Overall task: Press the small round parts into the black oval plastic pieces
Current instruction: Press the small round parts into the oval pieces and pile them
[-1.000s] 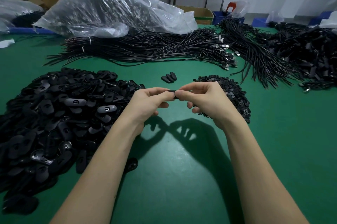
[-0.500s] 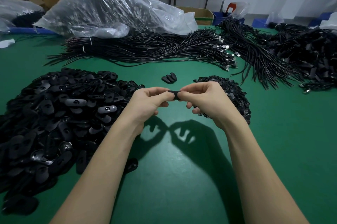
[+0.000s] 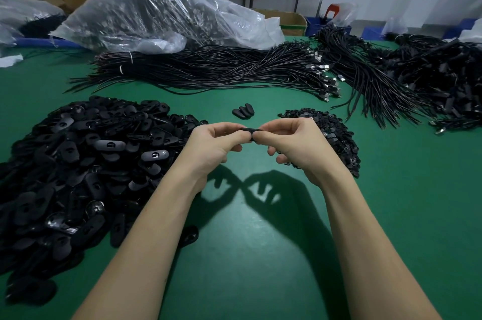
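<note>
The oval piece (image 3: pixel 249 133) pinched between the fingers looks like black plastic, mostly matt with a faint sheen on the edge. Same deal for the big heap of oval pieces (image 3: pixel 78 163) left of the fingers: smooth black plastic, some catching glossy highlights. The table (image 3: pixel 260 254) under the fingers is a matt green mat. Beyond the fingers, the cables (image 3: pixel 221 72) have smooth black jackets with shiny metal plugs, and the bag (image 3: pixel 161 14) is crinkly, glossy clear plastic.
</note>
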The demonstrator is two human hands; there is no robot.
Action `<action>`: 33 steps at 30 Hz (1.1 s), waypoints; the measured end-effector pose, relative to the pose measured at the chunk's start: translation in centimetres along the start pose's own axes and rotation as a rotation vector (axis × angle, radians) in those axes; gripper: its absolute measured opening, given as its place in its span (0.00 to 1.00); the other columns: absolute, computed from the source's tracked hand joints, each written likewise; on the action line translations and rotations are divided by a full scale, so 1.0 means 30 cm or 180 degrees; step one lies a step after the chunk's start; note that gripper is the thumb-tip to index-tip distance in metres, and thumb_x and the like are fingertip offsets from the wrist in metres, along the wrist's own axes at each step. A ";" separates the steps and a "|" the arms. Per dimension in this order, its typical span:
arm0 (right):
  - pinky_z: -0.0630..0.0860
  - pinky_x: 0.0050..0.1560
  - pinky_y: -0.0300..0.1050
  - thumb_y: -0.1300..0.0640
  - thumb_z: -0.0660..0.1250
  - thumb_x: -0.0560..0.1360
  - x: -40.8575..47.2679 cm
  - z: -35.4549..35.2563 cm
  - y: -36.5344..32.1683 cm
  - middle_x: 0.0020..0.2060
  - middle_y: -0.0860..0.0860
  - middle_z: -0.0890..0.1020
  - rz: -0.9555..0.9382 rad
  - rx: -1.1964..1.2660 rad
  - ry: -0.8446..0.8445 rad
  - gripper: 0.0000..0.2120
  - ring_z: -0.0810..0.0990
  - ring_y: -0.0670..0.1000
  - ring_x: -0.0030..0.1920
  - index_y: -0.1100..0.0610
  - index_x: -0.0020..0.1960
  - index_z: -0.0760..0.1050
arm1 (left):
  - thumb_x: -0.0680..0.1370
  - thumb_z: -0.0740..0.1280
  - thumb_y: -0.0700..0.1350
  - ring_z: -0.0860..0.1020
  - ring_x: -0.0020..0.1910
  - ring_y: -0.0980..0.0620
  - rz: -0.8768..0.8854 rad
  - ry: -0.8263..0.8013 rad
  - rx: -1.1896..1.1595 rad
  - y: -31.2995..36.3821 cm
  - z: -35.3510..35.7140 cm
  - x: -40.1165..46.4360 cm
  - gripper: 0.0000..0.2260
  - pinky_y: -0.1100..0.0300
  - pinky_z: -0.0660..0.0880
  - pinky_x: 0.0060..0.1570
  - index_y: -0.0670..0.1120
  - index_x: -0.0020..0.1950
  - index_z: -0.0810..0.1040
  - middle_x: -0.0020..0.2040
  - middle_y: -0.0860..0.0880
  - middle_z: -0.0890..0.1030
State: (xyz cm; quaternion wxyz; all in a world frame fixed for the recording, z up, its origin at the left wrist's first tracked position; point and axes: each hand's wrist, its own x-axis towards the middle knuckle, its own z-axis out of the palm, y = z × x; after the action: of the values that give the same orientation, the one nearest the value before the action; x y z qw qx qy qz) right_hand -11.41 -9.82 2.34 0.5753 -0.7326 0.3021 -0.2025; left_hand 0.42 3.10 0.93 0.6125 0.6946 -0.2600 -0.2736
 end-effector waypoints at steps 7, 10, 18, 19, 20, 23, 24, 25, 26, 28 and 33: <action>0.70 0.26 0.33 0.59 0.77 0.74 0.001 -0.001 0.001 0.30 0.46 0.83 0.0016 0.0128 -0.0067 0.05 0.75 0.42 0.27 0.60 0.48 0.85 | 0.75 0.75 0.47 0.79 0.36 0.64 -0.0007 -0.0014 0.0027 -0.002 -0.005 0.005 0.05 0.61 0.70 0.39 0.55 0.39 0.86 0.38 0.57 0.85; 0.71 0.27 0.33 0.59 0.77 0.73 0.001 0.000 0.001 0.32 0.47 0.85 -0.0019 0.0088 -0.0053 0.04 0.76 0.42 0.27 0.59 0.47 0.85 | 0.75 0.75 0.46 0.79 0.35 0.63 0.0008 0.0001 0.0046 -0.008 -0.006 0.008 0.04 0.65 0.70 0.36 0.53 0.41 0.86 0.38 0.57 0.85; 0.71 0.27 0.33 0.59 0.77 0.73 0.005 0.003 0.002 0.32 0.47 0.85 -0.0070 0.0042 -0.0017 0.02 0.75 0.43 0.27 0.57 0.45 0.85 | 0.75 0.76 0.43 0.78 0.32 0.64 0.0143 0.0026 0.0010 -0.011 -0.007 0.009 0.03 0.75 0.68 0.30 0.50 0.42 0.86 0.36 0.57 0.85; 0.71 0.27 0.34 0.59 0.78 0.73 0.005 0.004 0.004 0.32 0.47 0.85 -0.0082 0.0012 -0.0019 0.02 0.75 0.42 0.27 0.56 0.45 0.85 | 0.75 0.76 0.42 0.78 0.32 0.64 0.0152 0.0045 0.0017 -0.013 -0.007 0.009 0.03 0.75 0.68 0.29 0.50 0.43 0.86 0.35 0.57 0.84; 0.72 0.28 0.33 0.59 0.78 0.73 0.006 0.005 0.005 0.32 0.46 0.85 -0.0093 -0.0031 -0.0016 0.02 0.76 0.42 0.27 0.55 0.44 0.85 | 0.75 0.76 0.42 0.78 0.32 0.64 0.0151 0.0072 0.0028 -0.014 -0.006 0.011 0.02 0.75 0.68 0.29 0.49 0.43 0.86 0.34 0.57 0.84; 0.72 0.28 0.32 0.57 0.79 0.72 0.010 0.009 0.009 0.31 0.44 0.84 -0.0131 -0.0206 0.0035 0.03 0.77 0.40 0.28 0.53 0.43 0.85 | 0.74 0.76 0.41 0.77 0.31 0.64 0.0140 0.0140 0.0061 -0.019 -0.002 0.013 0.02 0.75 0.68 0.29 0.47 0.44 0.86 0.33 0.57 0.83; 0.72 0.28 0.32 0.57 0.79 0.72 0.011 0.011 0.010 0.31 0.44 0.84 -0.0143 -0.0236 0.0058 0.03 0.78 0.39 0.28 0.53 0.42 0.85 | 0.74 0.76 0.41 0.77 0.30 0.64 0.0149 0.0150 0.0063 -0.019 0.000 0.014 0.02 0.76 0.68 0.29 0.47 0.44 0.85 0.32 0.57 0.83; 0.73 0.28 0.32 0.58 0.79 0.72 0.012 0.011 0.009 0.31 0.44 0.85 -0.0155 -0.0244 0.0078 0.03 0.78 0.38 0.28 0.52 0.42 0.85 | 0.74 0.76 0.41 0.77 0.30 0.65 0.0165 0.0155 0.0061 -0.019 0.001 0.014 0.02 0.76 0.68 0.29 0.47 0.44 0.85 0.32 0.57 0.83; 0.73 0.28 0.32 0.58 0.79 0.72 0.013 0.010 0.008 0.31 0.44 0.85 -0.0169 -0.0236 0.0083 0.03 0.78 0.38 0.28 0.52 0.42 0.85 | 0.74 0.77 0.41 0.77 0.30 0.65 0.0181 0.0161 0.0060 -0.019 0.003 0.014 0.02 0.76 0.68 0.29 0.47 0.44 0.85 0.32 0.57 0.83; 0.74 0.29 0.32 0.58 0.78 0.73 0.012 0.004 0.005 0.33 0.45 0.86 -0.0193 -0.0196 0.0048 0.03 0.79 0.38 0.29 0.53 0.43 0.86 | 0.74 0.77 0.41 0.76 0.30 0.65 0.0208 0.0173 0.0054 -0.017 0.005 0.014 0.02 0.76 0.67 0.29 0.47 0.44 0.85 0.31 0.58 0.82; 0.75 0.31 0.33 0.59 0.78 0.74 0.008 -0.008 0.004 0.34 0.47 0.86 -0.0193 -0.0033 -0.0044 0.02 0.79 0.41 0.30 0.55 0.45 0.85 | 0.74 0.76 0.41 0.76 0.30 0.65 0.0281 0.0157 0.0050 -0.011 0.006 0.014 0.03 0.76 0.68 0.30 0.48 0.43 0.85 0.30 0.58 0.82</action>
State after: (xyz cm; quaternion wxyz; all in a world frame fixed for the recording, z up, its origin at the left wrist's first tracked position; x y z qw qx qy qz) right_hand -11.40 -10.18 2.28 0.5672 -0.7458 0.2768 -0.2132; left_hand 0.62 2.72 0.57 0.6247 0.6937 -0.2773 -0.2270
